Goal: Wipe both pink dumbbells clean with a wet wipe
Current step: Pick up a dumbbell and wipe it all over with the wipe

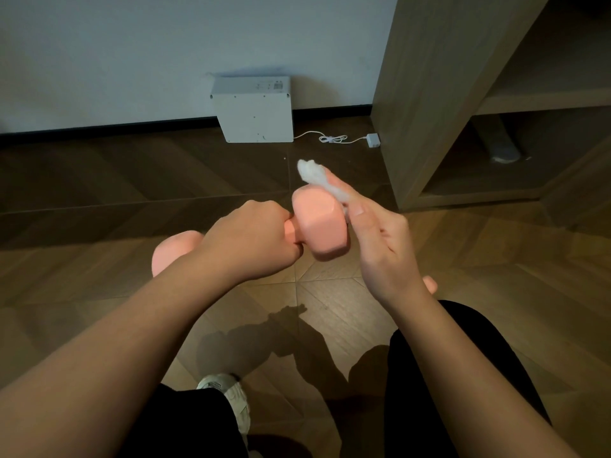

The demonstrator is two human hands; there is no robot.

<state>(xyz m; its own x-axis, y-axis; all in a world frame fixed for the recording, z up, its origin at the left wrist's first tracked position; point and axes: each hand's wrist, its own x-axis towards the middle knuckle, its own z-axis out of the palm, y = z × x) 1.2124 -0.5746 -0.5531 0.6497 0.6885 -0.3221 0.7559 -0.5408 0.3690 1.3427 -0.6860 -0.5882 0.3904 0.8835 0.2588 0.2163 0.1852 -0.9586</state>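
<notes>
Wood-grain flooring [99, 200] laid in angled planks meets a plain pale wall [132, 44] at a dark skirting strip.

Head view:
- Your left hand [251, 239] is closed in a full fist around the narrow handle of 1 pink dumbbell [317, 226], held clear of the floor between your 2 hands.
- The dumbbell has a smooth, matte pink coating. Its far head is blocky with flat facets and rounded corners. Its near head shows as a rounded lobe behind your left wrist.
- Your right hand [380, 246] pinches a crumpled white wet wipe [314, 176] between thumb and near-straight fingers. The wipe lies on the upper right edge of the far head, and its fluffy free end stands above it.
- A small rounded pink shape [429, 284] shows past your right wrist; what it is cannot be determined.
- A white rectangular box [251, 110] stands against the wall, with a looped white cable [330, 138] and square adapter [373, 140] beside it.
- A light wood-finish shelf unit [429, 94] stands at right.
- A white mesh shoe [231, 395] and black trouser leg [446, 375] show below.
</notes>
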